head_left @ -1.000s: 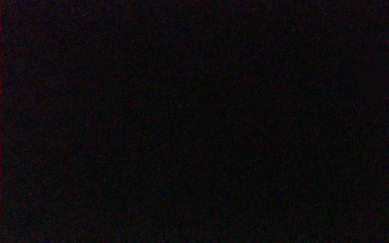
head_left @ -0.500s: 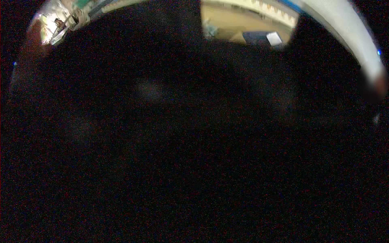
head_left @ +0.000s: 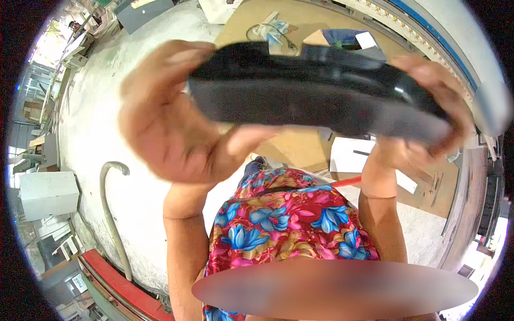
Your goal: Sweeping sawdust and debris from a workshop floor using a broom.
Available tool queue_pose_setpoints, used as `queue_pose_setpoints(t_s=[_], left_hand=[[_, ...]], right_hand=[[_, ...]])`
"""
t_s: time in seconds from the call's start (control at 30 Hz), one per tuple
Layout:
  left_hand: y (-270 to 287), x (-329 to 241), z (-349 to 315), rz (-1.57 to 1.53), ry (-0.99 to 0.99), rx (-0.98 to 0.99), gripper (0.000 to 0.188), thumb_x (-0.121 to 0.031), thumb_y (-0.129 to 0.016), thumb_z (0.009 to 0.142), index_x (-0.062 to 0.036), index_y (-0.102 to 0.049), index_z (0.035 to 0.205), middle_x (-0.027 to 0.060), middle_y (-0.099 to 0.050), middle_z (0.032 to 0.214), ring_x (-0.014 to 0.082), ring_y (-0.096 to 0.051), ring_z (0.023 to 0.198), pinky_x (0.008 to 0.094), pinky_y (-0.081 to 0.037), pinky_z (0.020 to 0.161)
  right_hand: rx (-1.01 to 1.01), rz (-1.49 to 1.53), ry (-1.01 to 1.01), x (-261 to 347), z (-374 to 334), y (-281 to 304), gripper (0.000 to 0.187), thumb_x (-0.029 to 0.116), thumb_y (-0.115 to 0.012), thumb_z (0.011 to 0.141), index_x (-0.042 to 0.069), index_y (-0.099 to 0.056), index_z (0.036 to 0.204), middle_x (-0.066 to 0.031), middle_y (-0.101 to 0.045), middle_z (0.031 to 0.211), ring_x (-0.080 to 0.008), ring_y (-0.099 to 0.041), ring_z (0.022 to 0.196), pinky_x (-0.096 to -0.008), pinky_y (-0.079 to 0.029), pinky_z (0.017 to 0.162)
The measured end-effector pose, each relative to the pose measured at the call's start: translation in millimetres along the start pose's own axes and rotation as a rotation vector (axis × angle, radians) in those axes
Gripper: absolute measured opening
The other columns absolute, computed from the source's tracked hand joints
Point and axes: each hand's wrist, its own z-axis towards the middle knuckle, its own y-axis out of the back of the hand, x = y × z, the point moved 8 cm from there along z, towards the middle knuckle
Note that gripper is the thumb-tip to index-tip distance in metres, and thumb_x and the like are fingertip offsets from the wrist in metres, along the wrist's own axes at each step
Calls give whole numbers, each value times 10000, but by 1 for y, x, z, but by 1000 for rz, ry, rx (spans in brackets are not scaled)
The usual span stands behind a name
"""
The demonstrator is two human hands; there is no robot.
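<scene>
Close in front of me, a glossy black curved plastic piece (head_left: 321,101) spans the upper middle of the view, a notch cut in its top edge. What it belongs to I cannot make out. My left hand (head_left: 171,128) is closed around its left end, fingers over the top and thumb beneath. At the other end my right hand (head_left: 417,152) grips the piece between fingers above and thumb below. Both hands are smeared by motion. The piece hides part of the cardboard behind it.
Brown cardboard (head_left: 235,29) covers the floor ahead, with a clear plastic bag (head_left: 276,35) and an opened carton (head_left: 318,38) on it. A grey hose (head_left: 110,214) curves along the left, near a white box (head_left: 49,193) and a red bar (head_left: 123,286).
Half a second ago most of the view was black, with only strips at the top showing. Now the black piece is farther off, and both hands and the floor show.
</scene>
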Motion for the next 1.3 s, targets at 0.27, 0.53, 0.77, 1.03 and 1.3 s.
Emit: queue_pose_setpoints(t_s=[0.27, 0.53, 0.77, 1.03, 1.3], left_hand=[[-77, 124, -167, -384, 941, 57, 372, -39, -616, 704, 16, -427, 1020, 62, -502, 865, 95, -492, 704, 206, -410, 621], [-102, 168, -397, -498, 1545, 242, 439, -111, -569, 761, -19, -388, 1150, 40, -540, 882, 106, -537, 743, 214, -427, 595], [-66, 123, -471, -400, 1825, 378, 430, -202, -554, 770, -24, -409, 1134, 66, -545, 929, 138, -558, 732, 262, -423, 609], [5, 83, -510, -239, 1984, 345, 397, -215, -584, 755, -31, -461, 1085, 67, -559, 899, 146, -577, 712, 248, -431, 589], [25, 73, -511, -171, 1994, 378, 383, -196, -576, 758, -25, -461, 1081, 56, -562, 843, 142, -585, 710, 236, -428, 573]], right_hand=[[43, -166, -857, -96, -163, -33, 346, 49, -666, 631, 41, -540, 953, -78, -509, 901, -152, -514, 809, -237, -454, 588], [296, -74, -1245, -109, -379, -108, 298, 42, -655, 633, 3, -500, 885, -87, -501, 818, -145, -537, 711, -256, -443, 565], [367, -139, -1342, -103, -432, -137, 289, 17, -646, 618, 6, -496, 865, -107, -453, 853, -230, -525, 747, -291, -443, 687], [509, -314, -1363, -137, -452, -162, 347, 76, -645, 643, -3, -470, 932, -159, -398, 957, -292, -500, 854, -336, -437, 734], [730, -402, -1353, -153, -486, -184, 391, 98, -645, 635, -38, -471, 956, -194, -385, 1011, -331, -451, 937, -346, -397, 805]])
